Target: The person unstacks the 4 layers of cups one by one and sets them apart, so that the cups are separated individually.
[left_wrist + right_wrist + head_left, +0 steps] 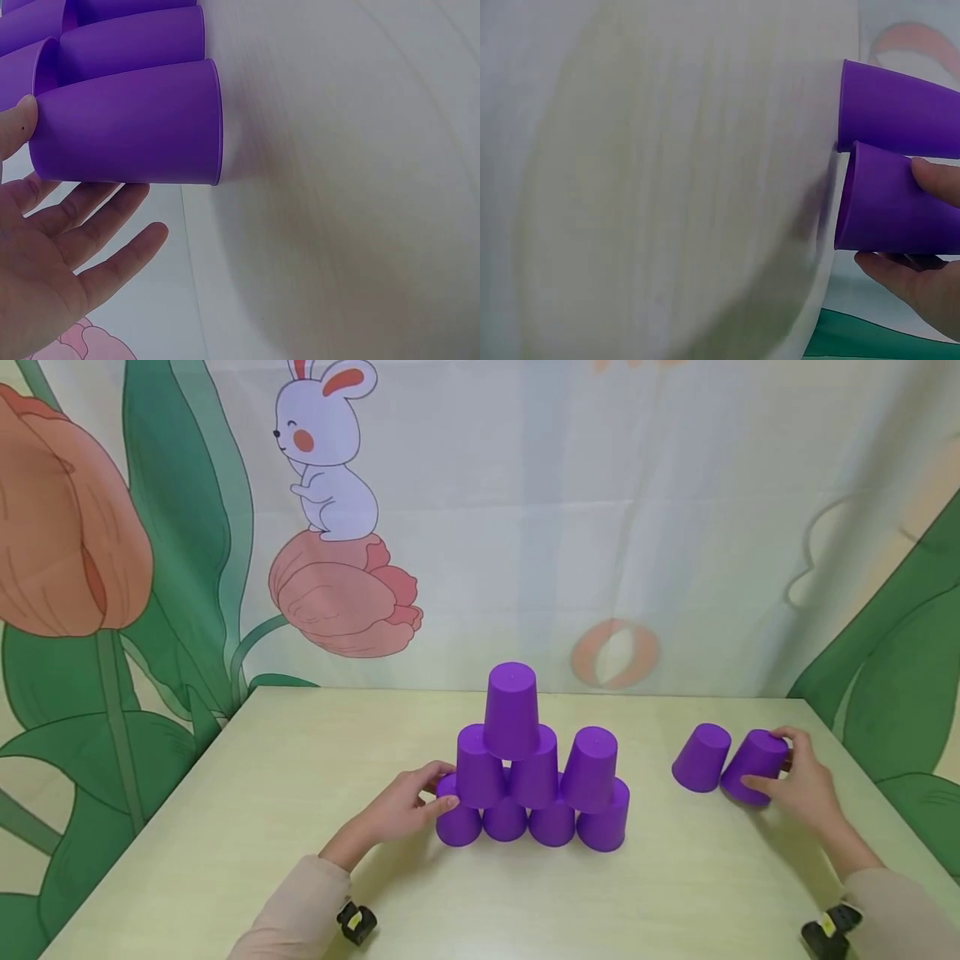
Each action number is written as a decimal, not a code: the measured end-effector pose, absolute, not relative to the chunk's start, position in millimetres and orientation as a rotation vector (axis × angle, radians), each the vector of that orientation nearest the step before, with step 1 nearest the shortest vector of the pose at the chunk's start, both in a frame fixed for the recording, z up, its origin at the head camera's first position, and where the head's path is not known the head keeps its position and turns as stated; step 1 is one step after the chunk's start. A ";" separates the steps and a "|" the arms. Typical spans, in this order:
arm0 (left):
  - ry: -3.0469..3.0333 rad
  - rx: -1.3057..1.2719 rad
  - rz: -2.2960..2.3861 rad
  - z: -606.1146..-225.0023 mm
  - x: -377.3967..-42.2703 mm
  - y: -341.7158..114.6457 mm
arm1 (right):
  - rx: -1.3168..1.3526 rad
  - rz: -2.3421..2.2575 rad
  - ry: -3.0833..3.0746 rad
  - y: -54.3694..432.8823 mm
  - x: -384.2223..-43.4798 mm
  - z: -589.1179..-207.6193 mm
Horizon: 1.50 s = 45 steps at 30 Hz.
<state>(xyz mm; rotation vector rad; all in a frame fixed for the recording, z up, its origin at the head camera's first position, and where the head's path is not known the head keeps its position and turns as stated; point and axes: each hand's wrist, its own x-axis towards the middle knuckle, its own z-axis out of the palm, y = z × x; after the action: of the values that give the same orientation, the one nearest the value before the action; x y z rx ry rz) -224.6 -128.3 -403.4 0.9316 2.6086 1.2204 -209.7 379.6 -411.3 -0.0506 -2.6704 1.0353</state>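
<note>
Stack [534, 777]: stood on the tabletop [525, 902], purple cups upside down; four below, three above, one on top.
Top cup [512, 710]: sat across the left two of the stack's middle row.
Left hand [408, 802]: was at the stack's left side, fingers relaxed, touching the end cup [457, 828] of its bottom row.
Right hand [804, 783]: was well right of the stack, fingers and thumb pinching the held cup [752, 758]; couldn't tell if lifted.
Spare cup [702, 760]: stood between stack and held cup, just beside the latter.
</note>
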 end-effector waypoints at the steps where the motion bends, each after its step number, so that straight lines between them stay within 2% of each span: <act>1: 2.609 0.931 1.220 -403.1 -224.5 -128.3 | -0.044 1.032 -2.682 379.4 -210.5 -412.2; 10: 2.611 0.937 1.207 -399.0 -223.9 -128.2 | -0.053 0.961 -2.729 375.5 -204.8 -407.3; 23: 2.605 0.922 1.211 -398.9 -223.5 -127.7 | -0.028 1.075 -2.558 351.6 -178.6 -358.3; 45: 2.593 0.930 1.228 -399.8 -222.9 -127.9 | 0.252 1.040 -2.435 288.4 -154.1 -319.4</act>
<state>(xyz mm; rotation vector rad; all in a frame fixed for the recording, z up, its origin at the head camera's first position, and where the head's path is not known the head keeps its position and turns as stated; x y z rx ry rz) -222.9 -127.9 -399.8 0.9303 2.5926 1.2277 -154.1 288.4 -319.4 0.2519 -2.4349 1.0397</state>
